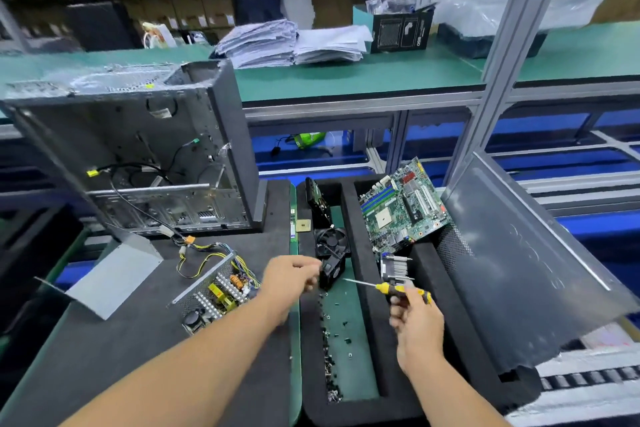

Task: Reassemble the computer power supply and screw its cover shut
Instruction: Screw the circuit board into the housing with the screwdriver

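The opened power supply (216, 291) lies on the dark mat, its circuit board and coloured wires exposed. Its grey metal cover (114, 279) lies to the left, bent side up. My left hand (291, 276) reaches over the foam tray and grips a black fan (331, 274) standing in the tray's channel. My right hand (414, 317) holds a yellow-and-black screwdriver (388, 287), whose shaft points left towards the fan. Several small dark screws (329, 350) are scattered along the green floor of the tray channel.
An empty computer case (138, 149) stands at the back left, cables trailing to the power supply. The black foam tray (367, 288) also holds a second fan (330, 239), a motherboard (403, 204) and a heatsink (394, 269). A grey side panel (519, 253) leans at the right.
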